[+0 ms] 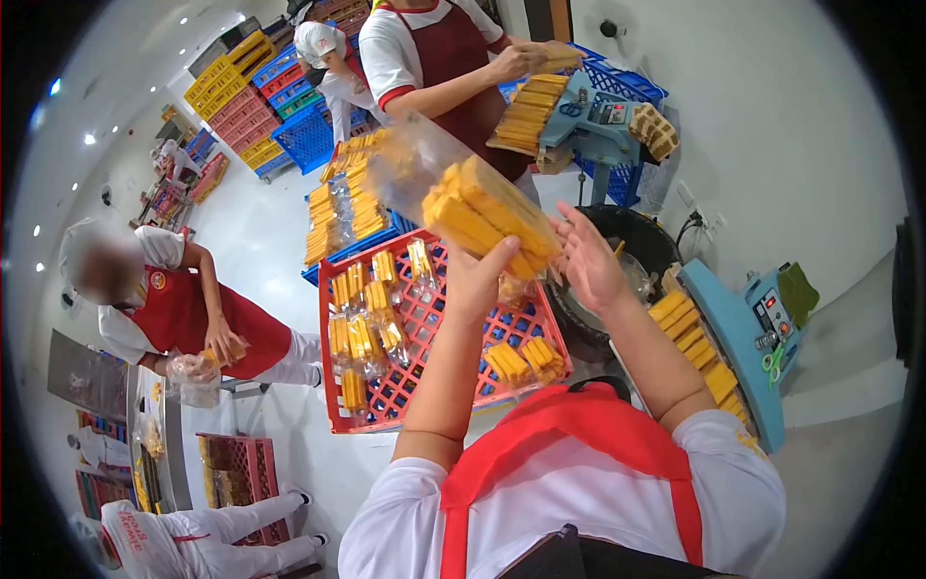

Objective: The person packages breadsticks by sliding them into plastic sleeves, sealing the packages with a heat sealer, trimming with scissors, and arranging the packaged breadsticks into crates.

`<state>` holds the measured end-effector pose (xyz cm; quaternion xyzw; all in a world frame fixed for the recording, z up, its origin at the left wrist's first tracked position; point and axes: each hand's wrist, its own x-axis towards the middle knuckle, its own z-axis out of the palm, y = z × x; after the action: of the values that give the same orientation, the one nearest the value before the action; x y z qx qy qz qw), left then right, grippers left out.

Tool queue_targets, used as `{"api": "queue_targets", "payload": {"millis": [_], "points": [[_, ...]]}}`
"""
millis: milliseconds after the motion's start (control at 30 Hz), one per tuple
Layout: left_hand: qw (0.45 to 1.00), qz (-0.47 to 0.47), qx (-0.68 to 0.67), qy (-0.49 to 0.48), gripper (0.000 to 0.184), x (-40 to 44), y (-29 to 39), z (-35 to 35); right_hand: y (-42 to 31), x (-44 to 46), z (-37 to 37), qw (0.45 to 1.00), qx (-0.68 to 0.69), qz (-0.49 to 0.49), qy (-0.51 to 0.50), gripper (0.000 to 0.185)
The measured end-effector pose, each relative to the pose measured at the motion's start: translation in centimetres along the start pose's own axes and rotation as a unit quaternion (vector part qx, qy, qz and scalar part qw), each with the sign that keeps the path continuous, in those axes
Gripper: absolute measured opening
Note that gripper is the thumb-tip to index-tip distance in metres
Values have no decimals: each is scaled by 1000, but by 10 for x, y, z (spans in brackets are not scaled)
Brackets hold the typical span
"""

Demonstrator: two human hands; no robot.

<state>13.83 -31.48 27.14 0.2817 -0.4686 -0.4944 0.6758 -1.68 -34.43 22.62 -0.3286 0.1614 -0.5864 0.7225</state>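
Observation:
My left hand (476, 278) grips the lower end of a clear plastic bag of yellow sticks (475, 207), its thumb across the front. The bag tilts up to the left, and its unfilled plastic end points away from me. Close to the bag's right side is my right hand (590, 259), fingers spread and palm turned toward it; whether it touches the plastic I cannot tell. Below them stands a red plastic crate (330, 394) holding several bagged packs of yellow sticks (363, 338).
At right is a blue sealing machine (738, 362) with a row of yellow packs (696, 340) and green scissors (773, 361). A black bin (648, 232) sits beside the crate. Across from me a co-worker (439, 58) handles packs at another sealer (590, 121). Another person (217, 309) stands left.

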Motion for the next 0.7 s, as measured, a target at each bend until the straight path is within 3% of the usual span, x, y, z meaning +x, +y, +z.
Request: {"api": "queue_targets", "payload": {"millis": [33, 67, 133, 267, 433, 567, 700], "points": [[999, -12, 11, -29, 71, -1, 2, -1, 5, 1, -6, 994, -10, 78, 70, 59], [998, -24, 23, -57, 73, -1, 2, -1, 6, -4, -8, 994, -9, 77, 72, 59], [996, -3, 1, -85, 81, 0, -4, 1, 3, -15, -4, 935, 190, 291, -68, 63], [996, 22, 37, -80, 94, 7, -13, 6, 4, -12, 1, 936, 195, 281, -85, 67], [987, 35, -116, -106, 98, 18, -12, 2, 1, -13, -9, 919, 228, 287, -147, 61], [973, 5, -158, -165, 99, 26, -16, -3, -7, -16, -1, 933, 187, 274, -140, 54], [977, -29, -153, -145, 100, 33, -22, -4, -10, -16, 6, 970, 135, 185, -81, 44]]}}
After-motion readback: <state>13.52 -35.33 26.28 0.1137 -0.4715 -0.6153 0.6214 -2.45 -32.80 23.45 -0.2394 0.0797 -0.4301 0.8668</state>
